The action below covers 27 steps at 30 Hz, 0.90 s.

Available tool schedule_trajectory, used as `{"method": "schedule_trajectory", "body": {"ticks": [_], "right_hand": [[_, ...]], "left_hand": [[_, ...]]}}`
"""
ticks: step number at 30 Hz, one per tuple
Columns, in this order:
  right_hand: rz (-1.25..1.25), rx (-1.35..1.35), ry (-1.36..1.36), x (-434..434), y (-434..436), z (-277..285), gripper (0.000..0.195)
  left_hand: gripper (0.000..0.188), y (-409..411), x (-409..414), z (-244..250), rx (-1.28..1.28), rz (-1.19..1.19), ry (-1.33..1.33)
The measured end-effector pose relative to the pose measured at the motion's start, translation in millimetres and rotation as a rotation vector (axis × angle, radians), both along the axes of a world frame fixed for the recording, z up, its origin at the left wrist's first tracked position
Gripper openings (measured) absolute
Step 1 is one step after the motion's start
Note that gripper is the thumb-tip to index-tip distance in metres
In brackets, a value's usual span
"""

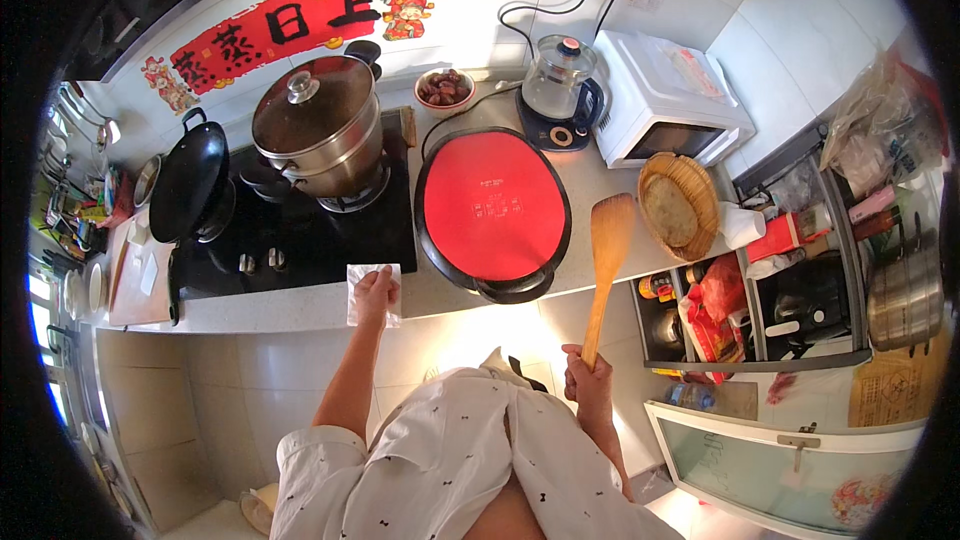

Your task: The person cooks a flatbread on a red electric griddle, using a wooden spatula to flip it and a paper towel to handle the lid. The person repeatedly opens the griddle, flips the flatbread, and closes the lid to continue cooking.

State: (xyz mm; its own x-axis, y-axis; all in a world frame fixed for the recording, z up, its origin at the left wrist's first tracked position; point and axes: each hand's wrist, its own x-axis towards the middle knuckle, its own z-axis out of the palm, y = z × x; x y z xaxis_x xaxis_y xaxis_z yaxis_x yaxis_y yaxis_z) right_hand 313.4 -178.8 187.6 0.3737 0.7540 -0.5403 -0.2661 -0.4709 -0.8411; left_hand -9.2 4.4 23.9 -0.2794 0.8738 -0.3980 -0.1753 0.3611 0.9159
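Note:
My right hand (589,382) grips the handle of a wooden spatula (611,229), whose flat blade points up and away from me, right of the griddle. My left hand (375,294) is closed on a white folded tissue or cloth (358,307) at the counter's front edge. Between the two hands, farther back, an oval electric griddle (495,202) with a red lid stands closed on the counter. Its black front handle (516,289) reaches the counter edge. A woven basket (703,229) right of the spatula blade holds a flat round bread (672,208).
A steamer pot (322,135) with a glass lid and a black wok (189,184) stand on the gas hob (300,247). Behind the griddle are a bowl of dates (445,88) and a glass kettle (556,86). A white microwave (667,105) and a loaded shelf rack (757,364) are on the right.

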Motion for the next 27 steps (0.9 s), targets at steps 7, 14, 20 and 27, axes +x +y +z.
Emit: {"method": "schedule_trajectory", "body": {"ticks": [7, 14, 20, 27], "right_hand": [[-0.076, -0.004, 0.028, 5, -4, -6, 0.014], [-0.060, 0.027, 0.053, 8, -7, -10, 0.013], [-0.033, 0.020, 0.048, 12, -8, -13, 0.013], [-0.029, 0.004, 0.043, 14, -4, -11, 0.016]], "left_hand": [[0.042, -25, 20, 28, 0.252, -0.107, -0.024], [0.037, -19, -2, 2, 0.344, -0.171, 0.760], [0.035, -36, -18, -27, 0.418, -0.207, 1.167], [0.010, -10, 2, 5, 0.533, -0.125, 0.941]]}}
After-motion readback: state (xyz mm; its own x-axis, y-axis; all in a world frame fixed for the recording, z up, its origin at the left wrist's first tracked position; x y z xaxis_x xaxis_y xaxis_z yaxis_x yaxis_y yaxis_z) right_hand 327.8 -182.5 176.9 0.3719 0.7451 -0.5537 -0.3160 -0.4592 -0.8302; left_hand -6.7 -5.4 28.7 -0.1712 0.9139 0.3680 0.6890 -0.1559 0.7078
